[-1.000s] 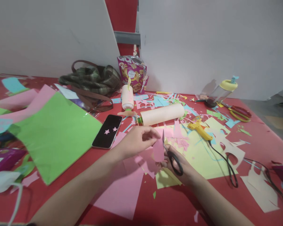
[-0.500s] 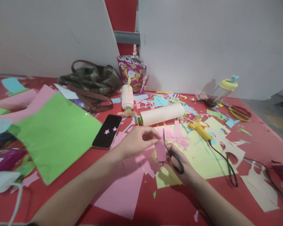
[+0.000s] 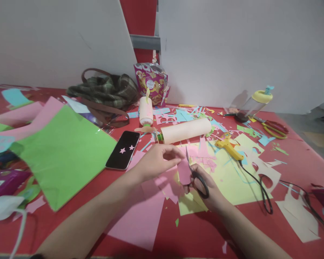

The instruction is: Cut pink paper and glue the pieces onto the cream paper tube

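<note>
A small pink paper piece (image 3: 184,172) is pinched at its upper edge by my left hand (image 3: 159,160), fingers closed. My right hand (image 3: 205,183) grips black-handled scissors (image 3: 201,185), with the blades pointing up along the right side of the pink piece. Some right fingertips show beneath the piece's lower end. Under my hands lie a large pink sheet (image 3: 140,223) and a yellow sheet (image 3: 226,187) strewn with pink offcuts. Two pink paper stars (image 3: 122,150) rest on a black phone (image 3: 121,158) left of my left hand.
A green sheet (image 3: 64,154) covers the left side. Beyond my hands lies a paper-wrapped cylinder (image 3: 187,131). A yellow glue gun (image 3: 229,149) with a black cord, red-and-yellow-handled scissors (image 3: 275,129) and a clear bottle (image 3: 255,104) are at right. A snack bag (image 3: 151,84) stands behind.
The scissors and my right hand have shifted very slightly, the blade tip leaning a little more left. My left hand keeps its hold on the pink piece.
</note>
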The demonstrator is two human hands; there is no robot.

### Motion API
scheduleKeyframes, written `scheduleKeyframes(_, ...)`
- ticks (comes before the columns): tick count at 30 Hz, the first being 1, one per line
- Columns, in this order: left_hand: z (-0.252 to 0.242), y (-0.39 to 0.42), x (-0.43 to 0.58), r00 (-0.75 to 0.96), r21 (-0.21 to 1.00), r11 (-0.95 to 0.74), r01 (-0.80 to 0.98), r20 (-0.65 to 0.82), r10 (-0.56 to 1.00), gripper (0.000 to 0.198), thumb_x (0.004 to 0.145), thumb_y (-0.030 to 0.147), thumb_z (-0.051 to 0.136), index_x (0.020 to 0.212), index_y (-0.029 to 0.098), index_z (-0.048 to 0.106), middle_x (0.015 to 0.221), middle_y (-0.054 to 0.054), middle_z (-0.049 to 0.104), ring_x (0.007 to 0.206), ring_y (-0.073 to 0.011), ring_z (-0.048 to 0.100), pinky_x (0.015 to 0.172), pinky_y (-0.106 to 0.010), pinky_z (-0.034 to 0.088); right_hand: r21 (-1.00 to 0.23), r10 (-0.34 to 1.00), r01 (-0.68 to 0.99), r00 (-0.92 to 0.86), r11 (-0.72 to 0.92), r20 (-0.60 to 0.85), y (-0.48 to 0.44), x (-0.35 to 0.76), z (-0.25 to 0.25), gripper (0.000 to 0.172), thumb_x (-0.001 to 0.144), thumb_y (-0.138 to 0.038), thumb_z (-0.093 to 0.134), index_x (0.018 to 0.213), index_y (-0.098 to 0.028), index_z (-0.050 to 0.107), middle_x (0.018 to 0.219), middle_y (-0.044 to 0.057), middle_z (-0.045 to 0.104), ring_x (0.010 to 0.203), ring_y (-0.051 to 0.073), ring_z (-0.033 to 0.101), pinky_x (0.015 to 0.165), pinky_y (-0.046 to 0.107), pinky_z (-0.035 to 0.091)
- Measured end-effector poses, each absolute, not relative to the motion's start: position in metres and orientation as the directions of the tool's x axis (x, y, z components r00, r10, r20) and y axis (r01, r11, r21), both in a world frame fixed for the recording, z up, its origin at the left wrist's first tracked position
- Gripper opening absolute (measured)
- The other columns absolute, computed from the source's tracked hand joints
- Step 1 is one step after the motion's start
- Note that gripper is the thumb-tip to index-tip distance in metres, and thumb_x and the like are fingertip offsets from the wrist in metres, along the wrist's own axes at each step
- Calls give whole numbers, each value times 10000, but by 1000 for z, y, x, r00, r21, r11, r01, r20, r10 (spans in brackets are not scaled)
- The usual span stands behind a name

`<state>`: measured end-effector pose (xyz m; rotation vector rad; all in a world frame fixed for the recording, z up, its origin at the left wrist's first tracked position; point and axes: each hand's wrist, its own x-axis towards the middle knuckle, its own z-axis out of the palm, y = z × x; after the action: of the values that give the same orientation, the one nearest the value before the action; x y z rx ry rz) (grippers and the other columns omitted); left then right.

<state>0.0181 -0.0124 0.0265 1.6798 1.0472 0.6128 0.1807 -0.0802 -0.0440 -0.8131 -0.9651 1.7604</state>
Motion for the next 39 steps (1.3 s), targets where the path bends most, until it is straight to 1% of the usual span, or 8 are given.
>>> scheduleKeyframes(10, 27, -12, 18, 497, 928, -119, 352, -78, 864, 106, 688, 153, 543, 754, 139, 624, 780, -23, 650, 697, -120, 591, 615, -206, 480, -903, 931, -373, -357, -212, -71, -81, 178, -39, 284, 722, -410, 570, 778, -205, 382, 648, -18, 529, 511, 99, 492, 524, 256, 374)
scheduleKeyframes(17, 27, -12, 18, 507, 932, -114, 344, -82, 858, 105, 686, 156, 543, 745, 143, 627, 770, -22, 653, 695, -121, 592, 621, -207, 481, -921, 930, -335, -360, -197, -68, -80, 177, -37, 289, 727, -419, 560, 763, -206, 368, 618, -36, 512, 462, 87, 484, 475, 234, 341)
scheduleKeyframes(25, 25, -12, 19, 543, 942, -110, 318, -86, 835, 112, 670, 124, 552, 739, 142, 638, 797, -25, 654, 682, -107, 589, 644, -205, 473, -912, 926, -343, -365, -226, -92, -82, 179, -40, 313, 717, -466, 544, 813, -215, 384, 613, -30, 495, 528, 111, 491, 537, 259, 385)
scheduleKeyframes(32, 23, -11, 18, 551, 943, -113, 312, -82, 830, 115, 675, 134, 547, 746, 144, 636, 798, -25, 653, 696, -111, 589, 657, -213, 473, -922, 925, -323, -370, -213, -84, -81, 179, -34, 314, 720, -470, 537, 787, -209, 377, 589, -33, 492, 514, 112, 493, 521, 254, 386)
scheduleKeyframes(39, 25, -12, 18, 555, 939, -112, 324, -93, 826, 115, 677, 125, 543, 741, 142, 637, 790, -26, 654, 685, -110, 588, 650, -213, 472, -909, 915, -355, -398, -221, -67, -83, 178, -35, 284, 739, -438, 532, 789, -210, 369, 581, -31, 508, 502, 113, 496, 494, 252, 376)
